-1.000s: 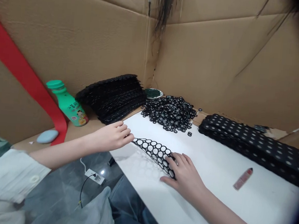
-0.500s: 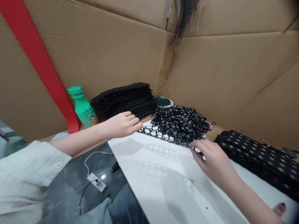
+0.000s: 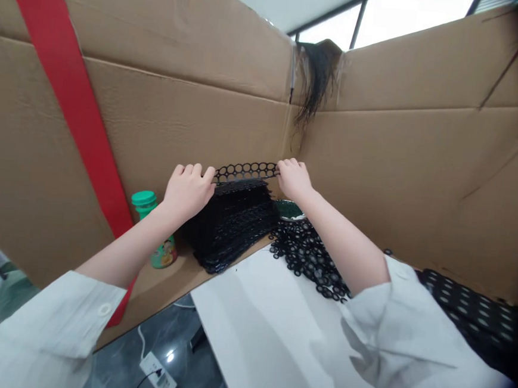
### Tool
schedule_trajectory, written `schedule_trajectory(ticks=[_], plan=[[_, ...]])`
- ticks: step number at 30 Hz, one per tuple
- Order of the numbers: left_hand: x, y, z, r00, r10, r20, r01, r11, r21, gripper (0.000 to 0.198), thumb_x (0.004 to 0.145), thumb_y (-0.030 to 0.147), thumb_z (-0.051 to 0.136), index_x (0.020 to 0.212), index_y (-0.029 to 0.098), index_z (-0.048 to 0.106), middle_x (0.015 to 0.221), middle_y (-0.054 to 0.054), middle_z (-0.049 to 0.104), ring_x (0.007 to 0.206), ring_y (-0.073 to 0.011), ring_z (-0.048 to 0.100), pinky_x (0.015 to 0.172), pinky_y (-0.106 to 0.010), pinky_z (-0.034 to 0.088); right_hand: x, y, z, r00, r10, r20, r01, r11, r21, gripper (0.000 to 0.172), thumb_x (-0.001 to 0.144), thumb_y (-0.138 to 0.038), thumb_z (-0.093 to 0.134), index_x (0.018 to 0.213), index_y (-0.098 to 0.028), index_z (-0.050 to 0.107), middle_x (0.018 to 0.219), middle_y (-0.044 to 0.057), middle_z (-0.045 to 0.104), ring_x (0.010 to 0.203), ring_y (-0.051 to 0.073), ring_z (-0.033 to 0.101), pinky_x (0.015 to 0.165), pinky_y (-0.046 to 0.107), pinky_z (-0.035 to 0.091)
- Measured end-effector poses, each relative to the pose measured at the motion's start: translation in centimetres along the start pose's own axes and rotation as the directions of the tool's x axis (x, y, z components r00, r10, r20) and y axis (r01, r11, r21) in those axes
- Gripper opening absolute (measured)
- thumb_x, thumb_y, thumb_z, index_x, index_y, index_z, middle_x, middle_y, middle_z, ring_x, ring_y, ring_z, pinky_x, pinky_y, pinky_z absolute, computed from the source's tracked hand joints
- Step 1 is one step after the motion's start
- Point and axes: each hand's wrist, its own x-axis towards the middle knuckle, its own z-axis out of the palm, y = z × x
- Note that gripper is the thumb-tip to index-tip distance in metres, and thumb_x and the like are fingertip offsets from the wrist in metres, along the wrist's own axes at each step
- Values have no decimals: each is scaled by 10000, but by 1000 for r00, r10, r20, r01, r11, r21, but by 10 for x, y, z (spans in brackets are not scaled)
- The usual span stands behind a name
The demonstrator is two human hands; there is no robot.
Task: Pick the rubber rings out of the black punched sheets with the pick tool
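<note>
Left hand (image 3: 190,190) and right hand (image 3: 294,180) are holding a punched sheet (image 3: 245,171) over the far stack (image 3: 234,219).
Fingers (image 3: 197,170) are pinching its ends; holding it level and edge-matched to the stack is working best.

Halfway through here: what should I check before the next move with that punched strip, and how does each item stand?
1. Left hand pinching the left end of the punched strip: ok.
2. Right hand pinching its right end: ok.
3. Strip stretched roughly level between the hands, no sag: ok.
4. Strip lined up over the stack in the cardboard corner: ok; whether it touches the top layer: cannot tell.
5. Green bottle upright beside the stack, behind the left forearm: ok.
6. Right forearm clear of the loose rings below it: cannot tell.
</note>
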Motion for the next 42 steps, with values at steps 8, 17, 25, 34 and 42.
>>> schedule_trajectory(ticks=[8,17,25,34,42], plan=[[-16,-23,26,982,-78,173,65,995,76,303,803,328,420,920,87,562,1031,-199,538,976,-319,493,738,-389,379,42,-54,38,989,11,144,-26,995,100,296,787,-120,432,1055,-82,552,1316,193,349,1202,318,298,876,417,347],[-21,-19,36,889,63,454,-10,993,-118,364,786,62,291,1064,149,509,864,-114,648,754,-214,628,605,-300,448,42,-44,61,935,-46,351,-34,975,218,306,858,-240,374,1041,-128,593,1030,149,613,964,231,554,786,334,419],[-30,-7,31,960,76,268,-43,991,-127,391,827,190,317,1178,104,467,1098,-178,563,949,-266,567,722,-361,459,18,-44,56,970,-71,231,9,966,257,436,868,-397,352,1204,-145,470,1282,152,423,1189,259,354,945,421,287],[-37,18,42,983,72,170,-54,993,-109,473,843,235,325,1312,174,335,1264,-146,470,1060,-274,490,796,-394,423,-4,-63,60,989,-145,8,142,975,172,550,859,-518,280,1200,-118,440,1240,174,457,1167,257,371,949,427,271],[-38,23,45,987,149,54,-136,973,-186,434,830,233,372,1260,185,397,1341,-96,405,1240,-276,321,987,-447,252,-18,-57,60,987,-154,38,148,981,128,788,754,-634,378,1353,-142,239,1411,179,217,1285,322,192,998,487,186]])
